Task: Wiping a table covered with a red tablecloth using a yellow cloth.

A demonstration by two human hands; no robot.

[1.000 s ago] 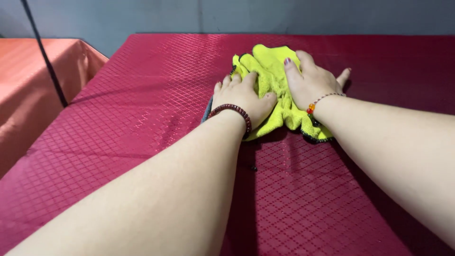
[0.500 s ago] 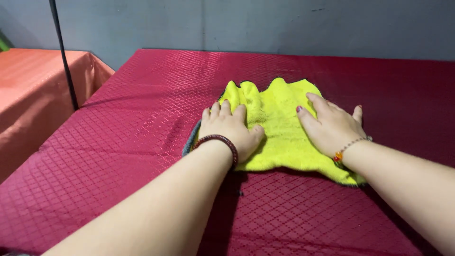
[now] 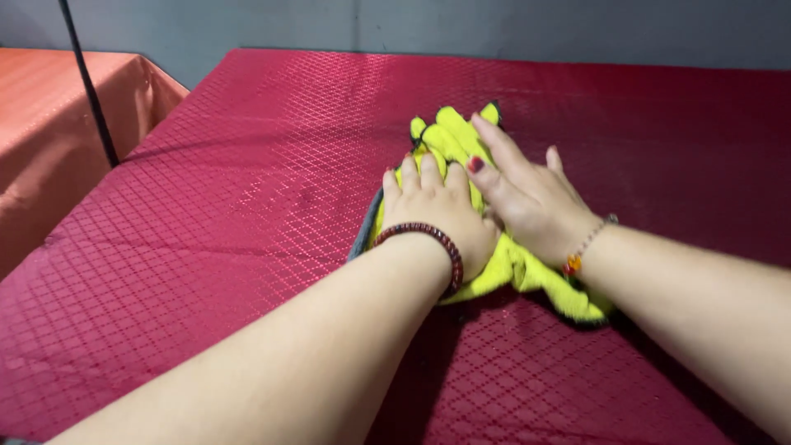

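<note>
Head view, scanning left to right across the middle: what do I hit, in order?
Orange-covered table → black pole → bare red tablecloth → left hand on the yellow cloth → right hand.

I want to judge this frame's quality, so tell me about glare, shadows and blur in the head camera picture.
Head view: soft sheen glares off the red quilted tablecloth toward the far left; dark shadows fall under both forearms and beneath the yellow cloth; the left hand and right hand look fairly sharp, the near forearms slightly soft; the wide lens stretches the arms toward the bottom edge.
</note>
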